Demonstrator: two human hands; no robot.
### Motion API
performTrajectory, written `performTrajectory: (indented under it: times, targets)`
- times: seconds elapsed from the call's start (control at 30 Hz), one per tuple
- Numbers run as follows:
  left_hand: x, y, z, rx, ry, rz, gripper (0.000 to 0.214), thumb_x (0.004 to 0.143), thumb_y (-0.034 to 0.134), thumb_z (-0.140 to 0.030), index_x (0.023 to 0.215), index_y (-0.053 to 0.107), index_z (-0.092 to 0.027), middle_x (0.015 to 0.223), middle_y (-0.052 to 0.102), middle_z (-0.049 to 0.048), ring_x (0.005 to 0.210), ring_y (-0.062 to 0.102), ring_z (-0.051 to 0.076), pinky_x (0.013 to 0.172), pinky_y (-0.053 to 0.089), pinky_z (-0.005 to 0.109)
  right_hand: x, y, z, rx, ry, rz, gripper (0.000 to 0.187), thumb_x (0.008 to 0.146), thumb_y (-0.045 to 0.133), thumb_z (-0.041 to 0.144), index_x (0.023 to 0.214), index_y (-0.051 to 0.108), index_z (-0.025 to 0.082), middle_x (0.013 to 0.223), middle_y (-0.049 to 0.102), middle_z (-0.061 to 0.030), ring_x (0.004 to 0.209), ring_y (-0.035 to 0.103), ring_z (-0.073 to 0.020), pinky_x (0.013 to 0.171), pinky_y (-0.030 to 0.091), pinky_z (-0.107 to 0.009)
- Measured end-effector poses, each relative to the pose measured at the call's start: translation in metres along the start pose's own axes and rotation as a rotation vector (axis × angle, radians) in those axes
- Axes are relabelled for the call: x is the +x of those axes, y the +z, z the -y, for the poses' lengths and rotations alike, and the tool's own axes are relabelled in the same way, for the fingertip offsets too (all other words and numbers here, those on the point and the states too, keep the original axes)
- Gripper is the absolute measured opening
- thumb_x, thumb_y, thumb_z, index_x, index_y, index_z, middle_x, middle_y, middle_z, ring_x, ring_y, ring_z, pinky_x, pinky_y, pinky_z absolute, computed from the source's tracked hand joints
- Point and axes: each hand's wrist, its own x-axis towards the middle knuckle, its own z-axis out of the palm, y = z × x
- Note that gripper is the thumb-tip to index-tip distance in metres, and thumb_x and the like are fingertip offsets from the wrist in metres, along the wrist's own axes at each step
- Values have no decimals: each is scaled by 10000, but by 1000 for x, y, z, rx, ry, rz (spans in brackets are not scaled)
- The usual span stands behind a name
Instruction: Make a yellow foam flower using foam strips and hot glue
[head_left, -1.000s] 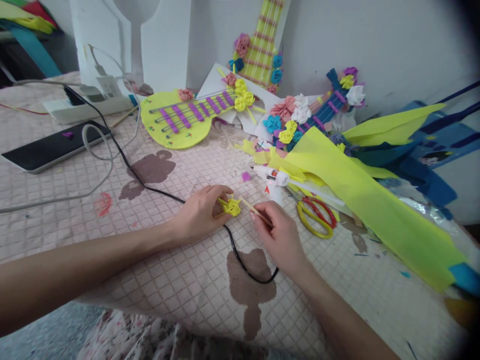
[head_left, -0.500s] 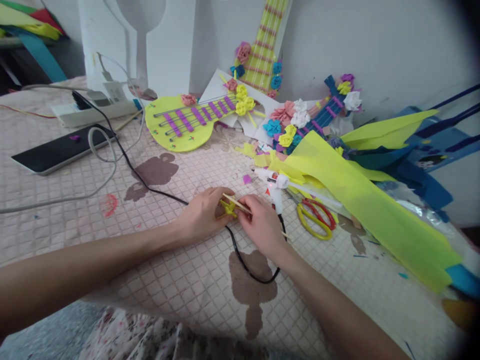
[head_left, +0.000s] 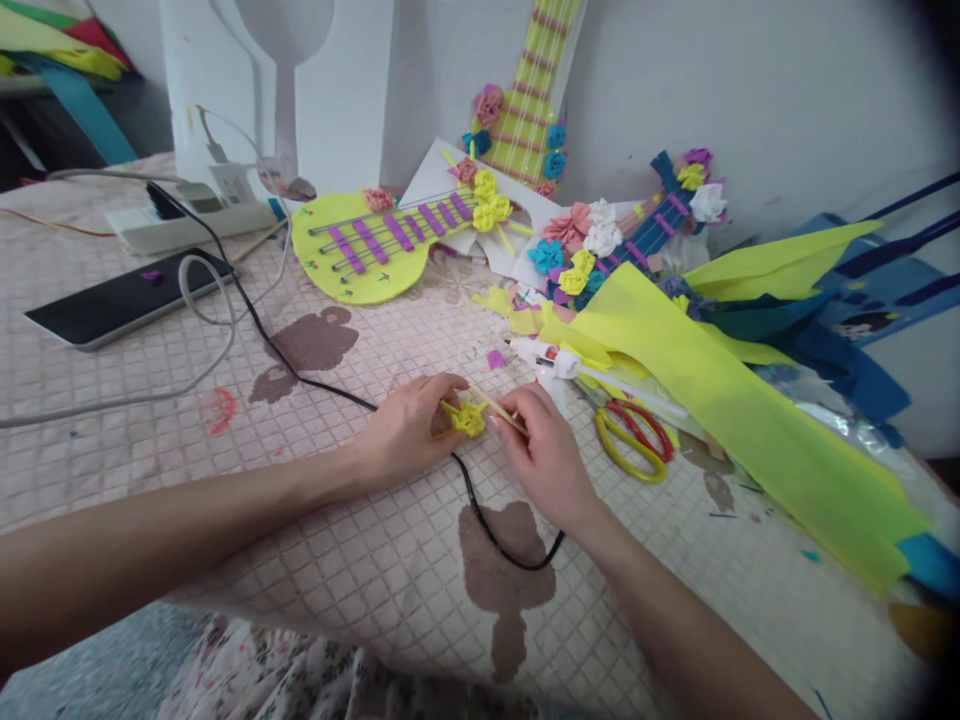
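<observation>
Between the thumb and fingers of my left hand (head_left: 409,428) is a small yellow paper flower (head_left: 468,418), its petals spread toward the right. My right hand (head_left: 546,450) pinches a thin wooden stick (head_left: 491,402), whose far end points up and left, just above the flower. Whether the stick touches the flower I cannot tell. A white glue gun (head_left: 544,356) with a glue stick in its back lies just beyond my right hand. Scissors (head_left: 634,440) with one yellow and one red handle rest to the right of that hand.
Long yellow-green paper (head_left: 720,410) covers the right side. At the back is a yellow paper guitar (head_left: 367,270), beside a blue guitar (head_left: 645,245) with paper flowers. A black cord (head_left: 337,390) runs under my hands from the power strip (head_left: 191,232). A black tablet-like device (head_left: 112,305) lies left.
My right hand has moved a little to the right with the stick, away from my left hand. More of the yellow flower now shows.
</observation>
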Motion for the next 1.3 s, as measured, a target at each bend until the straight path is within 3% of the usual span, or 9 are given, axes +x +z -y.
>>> performTrajectory:
  times: [0.1,0.2,0.3,0.4,0.57,0.7,0.93,1.3]
  targets:
    - [-1,0,1,8,6,-13,415,766,638,-240,1145,477,-187,958,618,58,762,615,158,632,503,261,-6,-10,3,141,11,9,74,902,430,231,892,501,212,949,582,-42,826,558,-151,703,442,-273]
    - [-1,0,2,14,10,-20,427,757,642,-227,1151,482,-186,947,622,52,752,619,154,653,508,271,-10,-15,5,244,98,107,110,920,425,283,884,506,217,797,607,9,588,515,-104,550,402,-234]
    - [-1,0,1,13,18,-29,428,749,649,-225,1141,484,-179,948,624,59,758,621,159,650,512,270,-12,-16,5,249,149,101,134,921,434,309,845,496,218,651,559,44,503,463,-94,488,353,-223]
    - [-1,0,1,11,15,-21,428,752,641,-213,1146,480,-177,961,618,69,773,618,163,628,511,258,-10,-11,2,123,158,70,138,912,452,293,815,511,215,646,545,34,568,501,-113,538,371,-234]
    - [-1,0,0,18,18,-24,421,752,635,-207,1144,484,-171,944,618,64,760,611,158,618,509,254,-8,-3,-2,-40,105,95,77,889,493,263,866,537,203,851,596,-22,795,561,-166,698,420,-277]
    - [0,0,1,23,27,-29,423,756,632,-221,1148,484,-169,939,620,61,787,614,168,627,510,258,-9,1,-4,-103,92,119,96,899,475,262,933,538,197,873,600,-34,803,565,-181,704,419,-294]
    - [0,1,0,17,18,-23,403,763,620,-225,1139,486,-175,939,627,61,784,616,166,648,508,270,-1,11,-5,-114,29,48,84,867,477,176,826,546,203,865,586,-35,827,562,-182,723,423,-296]
    - [0,1,-1,34,5,-34,424,734,612,-163,1137,481,-168,934,627,61,761,613,162,670,504,290,5,21,1,-232,21,76,91,877,468,178,830,542,201,851,582,-28,799,543,-176,666,393,-282]
